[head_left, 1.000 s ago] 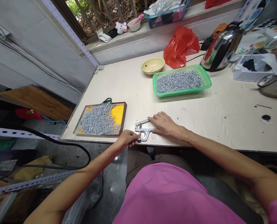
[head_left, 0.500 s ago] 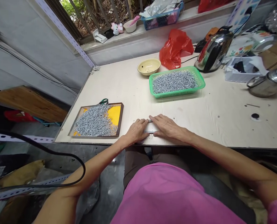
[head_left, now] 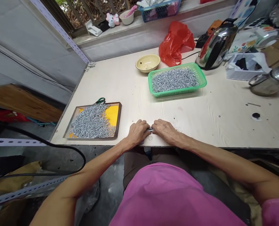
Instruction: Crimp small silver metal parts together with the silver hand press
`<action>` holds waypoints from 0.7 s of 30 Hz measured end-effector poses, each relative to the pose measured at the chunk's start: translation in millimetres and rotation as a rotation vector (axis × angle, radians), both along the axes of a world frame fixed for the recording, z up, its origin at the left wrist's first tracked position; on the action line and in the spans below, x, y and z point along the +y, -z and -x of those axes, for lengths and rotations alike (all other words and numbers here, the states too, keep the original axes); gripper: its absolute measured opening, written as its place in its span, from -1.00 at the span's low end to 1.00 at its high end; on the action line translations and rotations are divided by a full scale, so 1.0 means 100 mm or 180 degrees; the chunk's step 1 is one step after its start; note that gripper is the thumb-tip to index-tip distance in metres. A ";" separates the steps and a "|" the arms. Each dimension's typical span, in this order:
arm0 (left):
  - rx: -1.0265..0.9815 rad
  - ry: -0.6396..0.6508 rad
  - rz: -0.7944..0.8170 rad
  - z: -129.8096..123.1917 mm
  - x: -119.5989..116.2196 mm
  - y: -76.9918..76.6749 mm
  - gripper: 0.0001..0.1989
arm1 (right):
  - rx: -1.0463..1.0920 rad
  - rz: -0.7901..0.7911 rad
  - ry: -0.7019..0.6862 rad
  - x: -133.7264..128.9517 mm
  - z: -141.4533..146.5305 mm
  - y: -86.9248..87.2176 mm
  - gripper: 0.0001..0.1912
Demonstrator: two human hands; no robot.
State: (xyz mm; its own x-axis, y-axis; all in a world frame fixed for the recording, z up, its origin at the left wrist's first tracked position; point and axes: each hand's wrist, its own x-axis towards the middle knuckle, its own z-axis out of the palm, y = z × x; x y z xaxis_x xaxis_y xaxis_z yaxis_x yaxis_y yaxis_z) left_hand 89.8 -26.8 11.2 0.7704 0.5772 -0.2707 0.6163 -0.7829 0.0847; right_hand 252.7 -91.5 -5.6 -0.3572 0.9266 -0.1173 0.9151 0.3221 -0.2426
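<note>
Close to the table's front edge, my left hand and my right hand face each other with fingers curled in. Between their fingertips shows a small dark grey metal piece, gripped from both sides; the fingers hide most of it. To the left of my left hand lies a shallow tray with a yellow bottom, heaped with small silvery metal parts. Farther back, a green plastic basket is full of similar silvery parts.
Green-handled scissors lie behind the tray. A cream bowl, a red plastic bag and a steel kettle stand along the back. A white box and a metal pot are at the right.
Two separated metal strips showed between my hands before; now a single narrow piece shows between the fingertips, and my fingers are curled more. The view has shifted slightly.
</note>
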 end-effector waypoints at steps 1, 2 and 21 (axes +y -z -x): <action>0.0005 -0.0025 0.0003 0.00 0.00 -0.01 -0.75 | 0.0014 -0.0049 0.0015 -0.01 -0.01 0.03 -0.82; 0.0006 -0.0048 -0.0006 0.00 -0.01 -0.02 -0.75 | 0.0017 -0.0113 0.0035 -0.01 -0.02 0.05 -0.81; -0.1712 -0.0206 -0.0024 -0.02 -0.87 0.42 -0.55 | 0.0070 -0.0588 0.0156 0.61 -0.27 0.02 -0.77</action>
